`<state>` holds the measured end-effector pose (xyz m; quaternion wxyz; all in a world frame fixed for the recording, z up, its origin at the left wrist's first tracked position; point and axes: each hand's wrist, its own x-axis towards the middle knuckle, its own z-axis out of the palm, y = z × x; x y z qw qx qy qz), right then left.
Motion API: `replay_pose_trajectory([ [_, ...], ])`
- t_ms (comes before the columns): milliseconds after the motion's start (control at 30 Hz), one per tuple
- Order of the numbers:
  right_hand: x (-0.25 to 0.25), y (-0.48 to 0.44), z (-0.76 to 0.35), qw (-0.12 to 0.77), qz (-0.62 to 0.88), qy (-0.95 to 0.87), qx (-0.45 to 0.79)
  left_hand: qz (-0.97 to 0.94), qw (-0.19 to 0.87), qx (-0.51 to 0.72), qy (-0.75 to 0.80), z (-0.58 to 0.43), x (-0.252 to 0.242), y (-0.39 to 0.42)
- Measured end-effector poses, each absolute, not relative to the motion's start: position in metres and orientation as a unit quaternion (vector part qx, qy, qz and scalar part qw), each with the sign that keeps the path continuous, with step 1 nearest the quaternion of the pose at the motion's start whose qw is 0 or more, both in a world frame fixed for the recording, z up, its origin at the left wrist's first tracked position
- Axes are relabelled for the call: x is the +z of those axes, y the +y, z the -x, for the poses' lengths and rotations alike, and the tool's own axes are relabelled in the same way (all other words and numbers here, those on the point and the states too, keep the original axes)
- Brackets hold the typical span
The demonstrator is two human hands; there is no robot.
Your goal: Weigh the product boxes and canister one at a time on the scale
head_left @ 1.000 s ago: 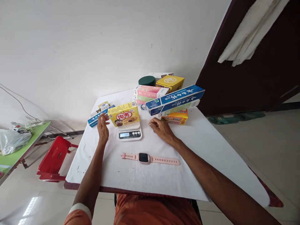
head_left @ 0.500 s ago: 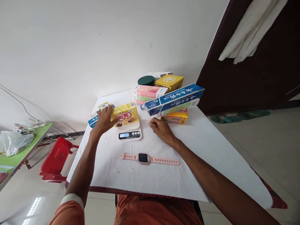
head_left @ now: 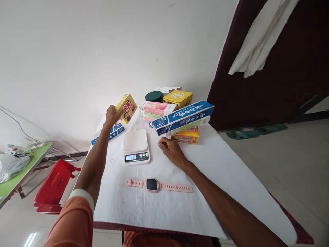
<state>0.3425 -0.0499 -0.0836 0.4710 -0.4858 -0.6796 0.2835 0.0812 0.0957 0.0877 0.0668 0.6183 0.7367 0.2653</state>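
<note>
My left hand [head_left: 111,116] grips a yellow snack box [head_left: 128,108] by its left end. It holds the box tilted above the table's far left, over a blue-and-white carton [head_left: 117,131]. Right of that carton and closer to me sits a white kitchen scale [head_left: 136,141] with a bare platform and lit digits that seem to read 285. My right hand [head_left: 171,149] rests on the table right of the scale, its fingers curled in with nothing seen in them. Near it lies an orange-yellow box [head_left: 189,136]. A pink-strapped smartwatch [head_left: 152,185] lies flat in front of the scale.
Blue toothpaste boxes [head_left: 185,116] lie slanted over the orange-yellow box. Behind stand pink boxes [head_left: 159,107], a yellow cube-like box [head_left: 178,99] and a green-lidded container [head_left: 153,96] by the wall. A red chair [head_left: 53,185] and a green table [head_left: 25,164] stand left.
My left hand has lifted the yellow snack box off the scale and carried it to the far left. The scale's platform is now uncovered. My right hand stays beside the scale.
</note>
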Motion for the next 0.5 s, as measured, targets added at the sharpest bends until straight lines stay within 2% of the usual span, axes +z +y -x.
replay_pose_trajectory([
  [200, -0.082, -0.051, -0.343, 0.465, 0.485, -0.684, 0.284, -0.626, 0.096, 0.220, 0.742, -0.126, 0.050, 0.146],
  [500, -0.080, -0.053, -0.345, 0.453, 0.480, -0.691, 0.295, -0.715, 0.158, 0.239, 0.638, -0.129, 0.028, 0.150],
])
